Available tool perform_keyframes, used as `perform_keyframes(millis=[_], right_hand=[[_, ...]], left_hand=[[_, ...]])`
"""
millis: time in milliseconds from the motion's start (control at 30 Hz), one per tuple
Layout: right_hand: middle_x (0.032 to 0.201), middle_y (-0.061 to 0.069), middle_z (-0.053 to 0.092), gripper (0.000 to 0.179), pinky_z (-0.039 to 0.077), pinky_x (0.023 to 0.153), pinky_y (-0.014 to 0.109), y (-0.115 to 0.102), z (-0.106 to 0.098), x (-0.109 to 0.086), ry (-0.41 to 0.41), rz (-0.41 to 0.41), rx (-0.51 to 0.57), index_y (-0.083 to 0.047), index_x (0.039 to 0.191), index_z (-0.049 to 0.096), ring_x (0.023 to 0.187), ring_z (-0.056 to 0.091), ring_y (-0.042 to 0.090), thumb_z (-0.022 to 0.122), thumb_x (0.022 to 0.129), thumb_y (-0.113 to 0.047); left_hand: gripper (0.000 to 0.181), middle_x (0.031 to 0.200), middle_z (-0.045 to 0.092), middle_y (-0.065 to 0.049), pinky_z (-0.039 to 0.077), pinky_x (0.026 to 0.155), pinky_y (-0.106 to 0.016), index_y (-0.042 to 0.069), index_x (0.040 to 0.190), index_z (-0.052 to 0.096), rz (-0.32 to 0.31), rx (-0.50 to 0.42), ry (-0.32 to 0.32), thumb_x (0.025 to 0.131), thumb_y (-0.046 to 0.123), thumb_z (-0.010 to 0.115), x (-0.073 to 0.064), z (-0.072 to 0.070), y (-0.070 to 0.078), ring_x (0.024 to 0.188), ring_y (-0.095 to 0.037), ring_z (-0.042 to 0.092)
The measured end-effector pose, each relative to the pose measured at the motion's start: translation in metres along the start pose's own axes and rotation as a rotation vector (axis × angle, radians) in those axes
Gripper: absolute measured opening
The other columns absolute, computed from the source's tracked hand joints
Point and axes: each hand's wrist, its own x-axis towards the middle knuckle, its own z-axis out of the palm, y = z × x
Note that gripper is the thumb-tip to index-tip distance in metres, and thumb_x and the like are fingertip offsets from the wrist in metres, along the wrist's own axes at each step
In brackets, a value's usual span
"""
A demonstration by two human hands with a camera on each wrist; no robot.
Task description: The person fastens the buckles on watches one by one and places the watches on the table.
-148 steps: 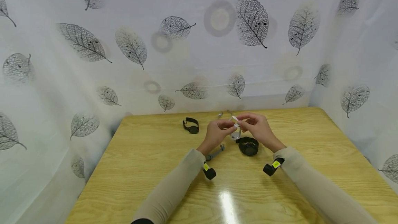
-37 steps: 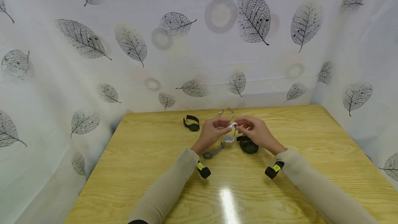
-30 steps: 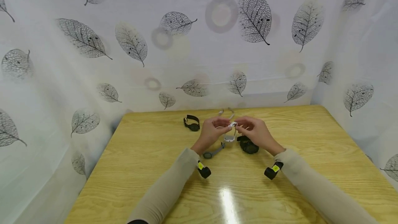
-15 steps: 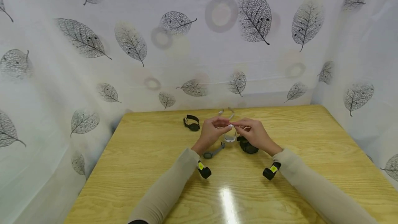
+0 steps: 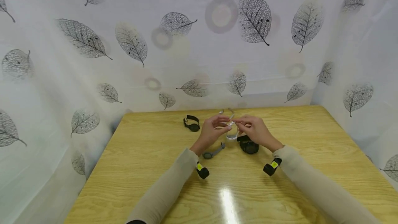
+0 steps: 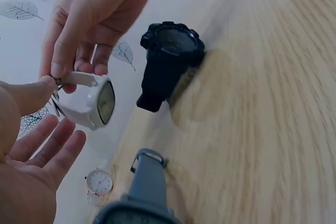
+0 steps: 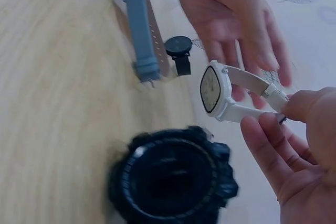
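Note:
A white wristwatch (image 6: 106, 102) hangs between my two hands, its strap bent into a loop. My right hand (image 5: 255, 132) pinches the strap at the buckle (image 7: 283, 119) between thumb and fingers. My left hand (image 5: 211, 132) holds the strap end lightly with thumb and forefinger, its other fingers spread beside the loop. In the head view, the white watch's case dangles below the fingertips, and the fingers partly cover the strap. A chunky black watch (image 5: 249, 147) lies just below my right hand. Near my left wrist lies a watch with a grey-blue strap (image 5: 215, 152).
A slimmer black watch (image 5: 192, 123) stands on its looped strap toward the back left of the wooden table (image 5: 149, 158). Behind the hands, near the far edge, is a thin-strapped watch (image 5: 231, 113) with a round white dial (image 6: 99, 182). A leaf-patterned curtain (image 5: 133, 75) surrounds the table.
Earlier the white strap's tip stuck up loose; now the strap forms a loop. The left hand has shifted slightly left, and its fingers have spread a little since half a second ago.

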Motion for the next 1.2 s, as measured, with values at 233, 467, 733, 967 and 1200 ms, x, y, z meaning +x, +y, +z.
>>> perform_keyframes(millis=[233,467,733,967,1200], right_hand=[[0.106,0.021,0.073,0.028,0.051,0.042,0.032,-0.002,-0.011,0.007,-0.025,0.099,-0.027,-0.004,0.128,0.072,0.075,0.074,0.036,0.063,0.104,-0.016],[0.094,0.019,0.075,0.03,0.061,0.066,0.051,-0.001,-0.013,0.01,-0.055,0.114,-0.015,-0.002,0.13,0.071,0.076,0.074,0.038,0.062,0.105,-0.017],[0.089,0.014,0.073,0.033,0.062,0.069,0.05,-0.006,-0.013,0.011,-0.077,0.139,0.027,-0.001,0.134,0.067,0.075,0.072,0.035,0.061,0.106,-0.017],[0.121,0.021,0.067,0.043,0.062,0.077,0.051,0.003,-0.018,0.009,-0.104,0.13,0.123,-0.014,0.148,0.056,0.092,0.072,0.034,0.061,0.106,-0.016],[0.137,0.026,0.059,0.048,0.06,0.086,0.053,0.006,-0.021,0.0,-0.146,0.136,0.239,-0.006,0.148,0.054,0.106,0.067,0.049,0.066,0.102,-0.012]], left_hand=[[0.03,0.123,0.072,-0.011,0.062,0.081,-0.028,0.008,0.127,0.071,0.006,0.116,-0.063,0.097,0.013,0.074,-0.011,-0.006,-0.005,0.1,-0.021,0.073],[0.03,0.116,0.075,-0.012,0.062,0.078,-0.026,0.001,0.126,0.072,0.019,0.153,-0.092,0.098,0.012,0.072,-0.014,-0.004,-0.007,0.097,-0.02,0.074],[0.028,0.111,0.073,-0.024,0.063,0.079,-0.047,-0.002,0.123,0.072,-0.028,0.02,-0.062,0.096,0.006,0.073,-0.012,-0.003,-0.004,0.087,-0.026,0.076],[0.026,0.115,0.071,-0.029,0.062,0.084,-0.048,0.004,0.123,0.074,-0.133,-0.177,-0.007,0.098,0.007,0.071,-0.004,-0.002,-0.002,0.087,-0.028,0.076],[0.027,0.114,0.069,-0.033,0.06,0.089,-0.053,0.001,0.124,0.072,-0.186,-0.332,-0.012,0.098,0.004,0.07,0.002,-0.001,0.0,0.086,-0.028,0.076]])
